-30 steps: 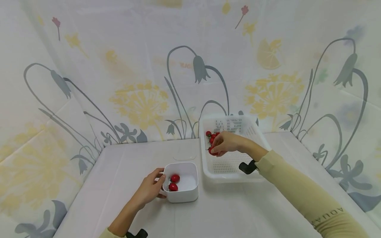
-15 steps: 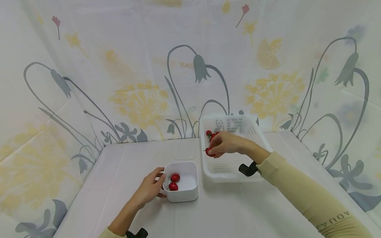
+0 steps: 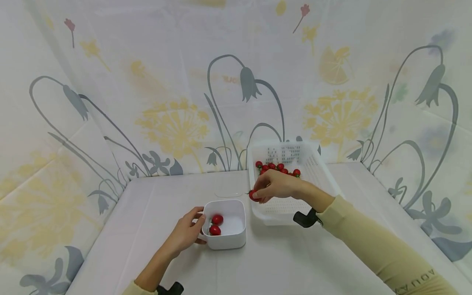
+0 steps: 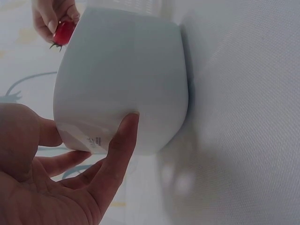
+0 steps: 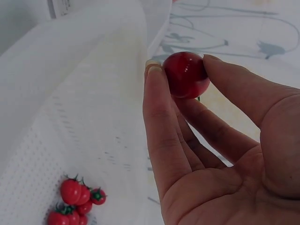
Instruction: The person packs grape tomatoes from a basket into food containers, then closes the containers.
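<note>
A small white square container (image 3: 226,241) stands on the table with two red cherry tomatoes (image 3: 215,230) at its left side. My left hand (image 3: 186,231) holds the container's left side; in the left wrist view the fingers (image 4: 123,145) spread over its outer wall. My right hand (image 3: 271,186) pinches one cherry tomato (image 5: 185,75) between thumb and fingertips, its green stem showing. That hand is over the left rim of the white perforated basket (image 3: 265,219), up and right of the container. Several more cherry tomatoes (image 3: 280,166) lie at the basket's back left, partly hidden by the hand.
The table (image 3: 155,213) has a white cover. Behind it hangs a floral cloth backdrop (image 3: 177,127), close to the basket's back edge. A narrow gap separates container and basket. A faint curved clear shape (image 3: 228,193) lies behind the container.
My right hand has moved left and toward me with the pinched tomato, from inside the basket to its left rim. More tomatoes in the basket now show. The left hand has stayed at the container.
</note>
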Demonstrator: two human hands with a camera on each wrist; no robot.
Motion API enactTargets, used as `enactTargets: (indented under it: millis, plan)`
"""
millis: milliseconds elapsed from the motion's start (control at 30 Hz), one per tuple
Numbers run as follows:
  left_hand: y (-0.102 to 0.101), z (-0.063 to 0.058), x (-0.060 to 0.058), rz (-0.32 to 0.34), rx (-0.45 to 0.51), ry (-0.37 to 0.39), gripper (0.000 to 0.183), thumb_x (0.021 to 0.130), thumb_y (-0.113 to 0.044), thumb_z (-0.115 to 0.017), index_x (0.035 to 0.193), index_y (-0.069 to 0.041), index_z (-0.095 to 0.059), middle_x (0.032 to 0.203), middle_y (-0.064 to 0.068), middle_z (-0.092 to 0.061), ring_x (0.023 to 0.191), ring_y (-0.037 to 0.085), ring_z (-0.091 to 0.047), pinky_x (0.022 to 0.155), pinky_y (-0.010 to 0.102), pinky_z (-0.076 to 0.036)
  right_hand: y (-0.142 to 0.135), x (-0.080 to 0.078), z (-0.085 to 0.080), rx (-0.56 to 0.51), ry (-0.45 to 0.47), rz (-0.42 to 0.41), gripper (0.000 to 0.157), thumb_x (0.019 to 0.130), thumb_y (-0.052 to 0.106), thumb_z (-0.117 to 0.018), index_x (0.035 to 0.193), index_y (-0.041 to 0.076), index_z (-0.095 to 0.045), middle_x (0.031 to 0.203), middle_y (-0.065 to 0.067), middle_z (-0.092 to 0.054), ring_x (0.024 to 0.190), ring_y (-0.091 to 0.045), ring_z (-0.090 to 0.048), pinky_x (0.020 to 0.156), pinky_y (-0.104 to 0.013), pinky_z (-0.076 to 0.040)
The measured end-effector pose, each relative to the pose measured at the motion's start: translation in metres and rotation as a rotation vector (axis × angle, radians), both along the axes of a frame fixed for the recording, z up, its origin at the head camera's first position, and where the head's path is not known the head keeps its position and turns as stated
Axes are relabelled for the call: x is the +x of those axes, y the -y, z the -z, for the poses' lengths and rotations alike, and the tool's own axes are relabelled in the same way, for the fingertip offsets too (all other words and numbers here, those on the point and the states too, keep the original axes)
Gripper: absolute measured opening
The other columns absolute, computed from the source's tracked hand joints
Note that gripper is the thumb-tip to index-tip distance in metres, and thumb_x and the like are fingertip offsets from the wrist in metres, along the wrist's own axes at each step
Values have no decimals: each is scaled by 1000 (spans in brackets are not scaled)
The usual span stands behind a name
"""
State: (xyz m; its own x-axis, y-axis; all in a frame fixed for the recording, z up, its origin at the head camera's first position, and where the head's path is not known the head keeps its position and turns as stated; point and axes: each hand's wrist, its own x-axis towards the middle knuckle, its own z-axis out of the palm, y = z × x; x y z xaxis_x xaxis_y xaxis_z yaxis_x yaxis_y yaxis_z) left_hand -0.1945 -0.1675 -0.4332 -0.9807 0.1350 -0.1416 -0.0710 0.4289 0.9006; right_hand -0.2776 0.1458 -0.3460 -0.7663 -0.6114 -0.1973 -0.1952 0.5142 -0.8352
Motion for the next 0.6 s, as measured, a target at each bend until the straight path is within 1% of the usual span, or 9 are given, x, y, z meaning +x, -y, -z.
enactTargets:
  millis: [67,133,267,400,600]
  plan:
    - [0,0,0,0,2,-1,41,107,-18,-53,147,-6,-48,139,23,-55,94,28,-68,64,39,-64,3,3,2,-4,1,-4,18,96,19,-72,105,4,-74,97,-8,-74,92,-29,-73,85,-36,-62]
    - [0,0,-1,0,3,-2,42,107,-18,-53,147,-6,-48,139,23,-55,94,27,-68,64,39,-65,6,5,3,-9,1,-13,18,96,19,-72,106,4,-74,97,-7,-75,90,-27,-73,87,-39,-62]
    - [0,1,-1,1,2,-10,42,107,-19,-53,147,-5,-48,139,24,-55,94,26,-68,63,41,-64,10,10,5,-27,13,-31,17,97,18,-71,105,3,-74,95,-7,-75,89,-26,-73,86,-42,-62]
    - [0,0,0,-2,2,-11,42,108,-19,-53,147,-6,-48,139,24,-55,95,27,-69,63,41,-64,16,13,8,-40,12,-51,18,97,17,-71,106,2,-74,95,-7,-75,88,-25,-72,85,-39,-63]
    - [-1,1,-1,2,-1,-5,41,107,-17,-52,147,-5,-48,139,24,-54,96,29,-68,64,39,-65,26,18,13,-46,4,-62,17,97,20,-72,106,6,-75,95,-4,-75,87,-23,-72,86,-40,-62]
